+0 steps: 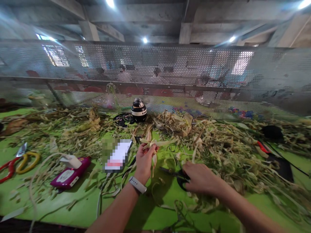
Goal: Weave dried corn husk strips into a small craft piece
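My left hand [146, 155], with a pale band on the wrist, is closed on a bundle of dry, pale plant strips [155, 143] just right of the phone. Strips stick out to the right and hang below the fingers. My right hand [200, 178] grips the handles of black scissors [181, 177], whose blades point left, below and right of the bundle. The blades look a little blurred, and they touch nothing that I can make out. Cut and shredded plant scraps [218, 142] lie around both hands.
A phone [119, 155] lies left of my left hand. Further left are a purple power box [70, 174] with a white plug and cable, and red-and-yellow-handled scissors [24, 161]. A black, white-banded container [139, 110] stands behind, before a perforated metal screen [155, 71]. Scraps cover much of the green table [80, 207].
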